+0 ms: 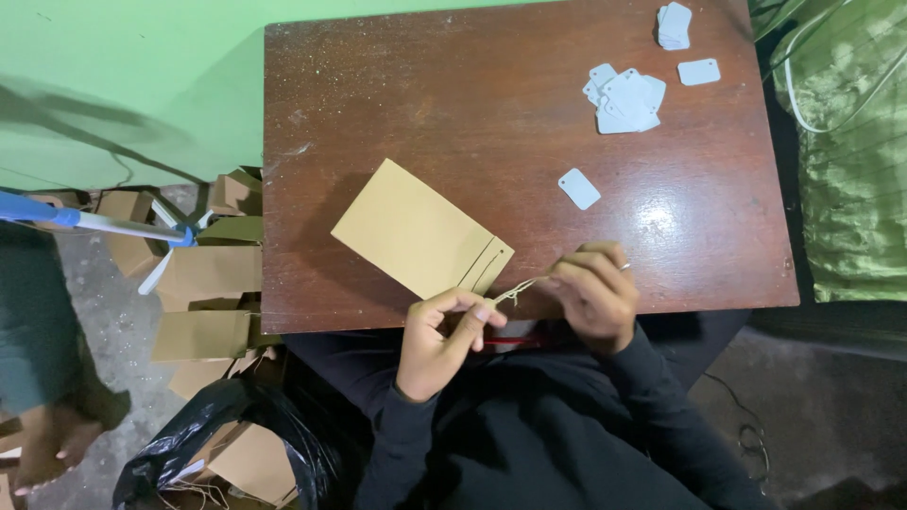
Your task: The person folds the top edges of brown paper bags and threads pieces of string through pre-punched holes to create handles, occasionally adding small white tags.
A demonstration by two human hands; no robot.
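Observation:
A flat tan paper bag lies on the dark wooden table, its punched end towards me. My left hand pinches one end of a thin pale string just off the bag's near corner. My right hand, with a ring on one finger, holds the string's other end at the table's front edge. Something thin and red lies in my lap between the hands.
Small white tags lie in a loose pile, with a stack and single ones nearby. Folded tan bags and a black plastic bag lie on the floor at left. A green cushion is at right.

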